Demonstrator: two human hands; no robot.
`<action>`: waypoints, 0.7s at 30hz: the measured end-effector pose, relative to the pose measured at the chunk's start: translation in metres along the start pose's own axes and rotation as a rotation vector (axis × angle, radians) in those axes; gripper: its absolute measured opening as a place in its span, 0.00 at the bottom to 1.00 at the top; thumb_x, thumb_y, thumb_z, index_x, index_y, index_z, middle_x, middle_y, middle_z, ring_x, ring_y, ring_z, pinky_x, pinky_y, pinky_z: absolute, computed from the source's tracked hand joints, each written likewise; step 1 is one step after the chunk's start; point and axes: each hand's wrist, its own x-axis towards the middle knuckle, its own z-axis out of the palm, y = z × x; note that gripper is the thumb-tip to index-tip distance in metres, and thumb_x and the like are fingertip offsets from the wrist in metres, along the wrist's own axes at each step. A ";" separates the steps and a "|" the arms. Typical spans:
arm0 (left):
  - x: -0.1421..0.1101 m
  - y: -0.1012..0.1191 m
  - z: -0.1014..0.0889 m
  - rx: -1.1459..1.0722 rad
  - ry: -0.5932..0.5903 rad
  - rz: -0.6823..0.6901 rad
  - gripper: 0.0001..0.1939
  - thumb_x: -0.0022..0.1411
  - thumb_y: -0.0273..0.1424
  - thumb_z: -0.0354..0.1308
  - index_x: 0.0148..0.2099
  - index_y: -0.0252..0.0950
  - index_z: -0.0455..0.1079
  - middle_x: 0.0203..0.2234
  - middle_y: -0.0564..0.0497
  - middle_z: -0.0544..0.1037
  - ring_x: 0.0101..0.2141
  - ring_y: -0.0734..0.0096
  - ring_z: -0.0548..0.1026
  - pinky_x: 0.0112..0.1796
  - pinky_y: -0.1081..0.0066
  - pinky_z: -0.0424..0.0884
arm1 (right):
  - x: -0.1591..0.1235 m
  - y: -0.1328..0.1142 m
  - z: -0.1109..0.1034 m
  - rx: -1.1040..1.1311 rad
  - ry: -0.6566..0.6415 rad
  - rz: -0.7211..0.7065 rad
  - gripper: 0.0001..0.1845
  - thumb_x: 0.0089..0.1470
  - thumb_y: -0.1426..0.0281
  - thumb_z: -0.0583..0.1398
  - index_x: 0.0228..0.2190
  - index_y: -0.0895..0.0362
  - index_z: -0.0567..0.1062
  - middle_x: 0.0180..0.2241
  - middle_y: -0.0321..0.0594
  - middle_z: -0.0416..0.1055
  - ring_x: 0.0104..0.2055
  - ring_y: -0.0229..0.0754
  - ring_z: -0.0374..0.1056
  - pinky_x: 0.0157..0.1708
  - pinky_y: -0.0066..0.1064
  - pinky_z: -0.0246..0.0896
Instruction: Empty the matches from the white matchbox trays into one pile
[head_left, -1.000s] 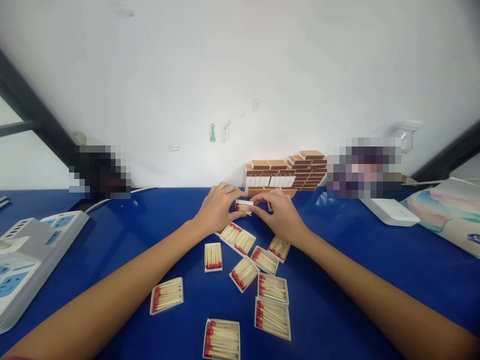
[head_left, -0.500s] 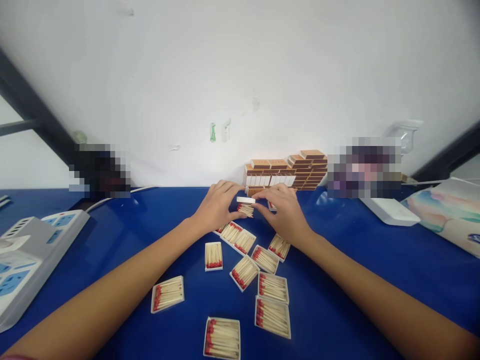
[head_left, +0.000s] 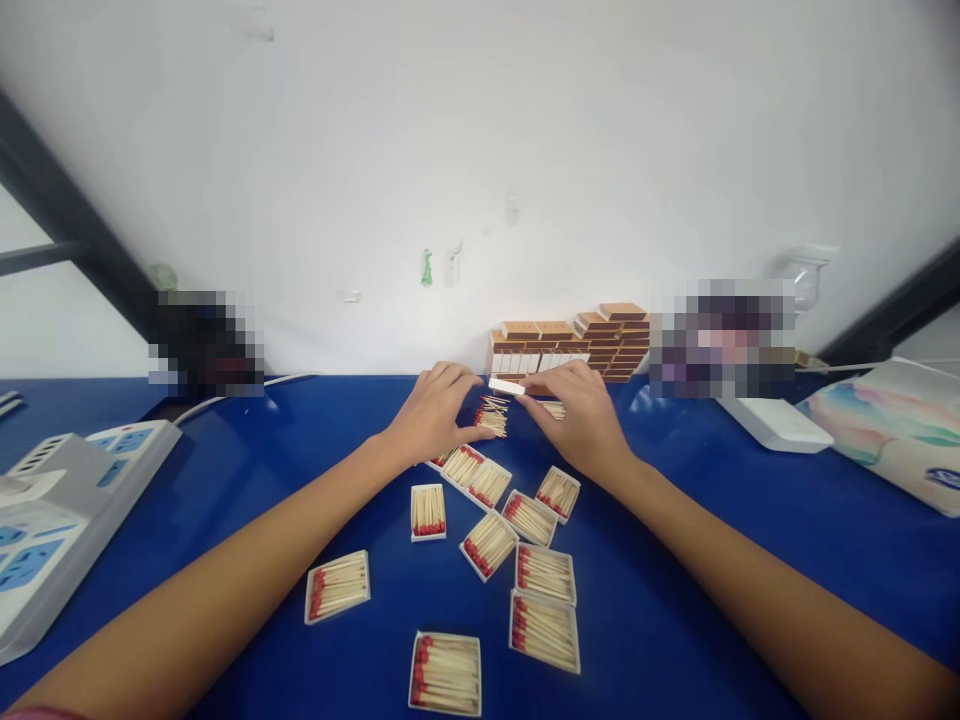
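My right hand [head_left: 581, 415] pinches a small white matchbox tray [head_left: 507, 386] and holds it just above a loose heap of matches [head_left: 493, 414] on the blue table [head_left: 225, 500]. My left hand [head_left: 435, 410] rests beside that heap, fingers curled with the tips at the matches. Several open trays filled with red-tipped matches [head_left: 487, 545] lie on the table nearer to me, one at the left [head_left: 337, 586] and one at the front [head_left: 445, 673].
A stack of brown matchbox sleeves [head_left: 577, 345] stands against the white wall behind my hands. A white power strip [head_left: 67, 500] lies at the left, a white flat box [head_left: 772, 425] and a tissue pack [head_left: 892, 425] at the right.
The tray that both hands held has been lifted off by my right hand and moved right and back, leaving its matches in a loose heap by my left hand.
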 end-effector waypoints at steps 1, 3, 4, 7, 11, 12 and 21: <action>0.001 0.000 0.000 0.015 -0.014 -0.001 0.28 0.60 0.50 0.69 0.55 0.39 0.71 0.53 0.44 0.73 0.56 0.52 0.68 0.56 0.55 0.67 | 0.000 0.002 0.000 -0.007 -0.005 0.004 0.04 0.64 0.70 0.63 0.41 0.55 0.77 0.37 0.42 0.80 0.43 0.51 0.69 0.43 0.42 0.58; 0.003 0.002 0.001 0.054 -0.056 -0.003 0.26 0.61 0.51 0.68 0.54 0.39 0.74 0.54 0.43 0.71 0.57 0.51 0.67 0.56 0.54 0.66 | 0.000 0.005 0.001 -0.013 -0.010 0.014 0.04 0.64 0.70 0.63 0.41 0.55 0.78 0.37 0.42 0.79 0.43 0.51 0.68 0.43 0.42 0.58; 0.005 0.003 0.001 0.073 -0.079 -0.003 0.26 0.62 0.51 0.67 0.55 0.40 0.75 0.54 0.42 0.71 0.58 0.50 0.66 0.56 0.53 0.66 | 0.000 0.006 0.002 -0.013 -0.012 0.017 0.04 0.64 0.70 0.63 0.41 0.55 0.78 0.37 0.42 0.79 0.43 0.51 0.68 0.43 0.42 0.58; 0.012 0.005 0.002 0.109 -0.136 -0.001 0.29 0.63 0.52 0.65 0.58 0.41 0.75 0.54 0.41 0.70 0.58 0.47 0.65 0.57 0.50 0.65 | 0.001 0.006 0.003 -0.018 -0.021 0.019 0.04 0.65 0.69 0.63 0.41 0.55 0.78 0.37 0.42 0.79 0.43 0.51 0.68 0.42 0.42 0.58; 0.023 0.006 0.005 0.117 -0.186 -0.006 0.28 0.62 0.54 0.64 0.56 0.42 0.77 0.57 0.40 0.68 0.59 0.44 0.63 0.57 0.47 0.64 | 0.002 0.006 0.003 -0.032 -0.022 0.036 0.04 0.64 0.70 0.63 0.41 0.55 0.78 0.37 0.41 0.79 0.43 0.51 0.68 0.41 0.42 0.57; 0.025 0.006 0.005 0.120 -0.197 -0.008 0.28 0.62 0.55 0.64 0.56 0.42 0.77 0.57 0.40 0.68 0.60 0.43 0.62 0.58 0.47 0.63 | 0.002 0.006 0.003 -0.031 -0.019 0.042 0.03 0.64 0.70 0.63 0.40 0.56 0.77 0.37 0.41 0.79 0.43 0.51 0.68 0.42 0.42 0.58; 0.023 0.006 -0.001 0.099 -0.246 -0.043 0.26 0.62 0.53 0.64 0.49 0.37 0.76 0.56 0.39 0.69 0.61 0.46 0.63 0.59 0.50 0.63 | 0.005 0.003 -0.006 0.048 0.014 0.071 0.04 0.64 0.69 0.61 0.38 0.54 0.77 0.36 0.43 0.78 0.43 0.52 0.69 0.45 0.45 0.62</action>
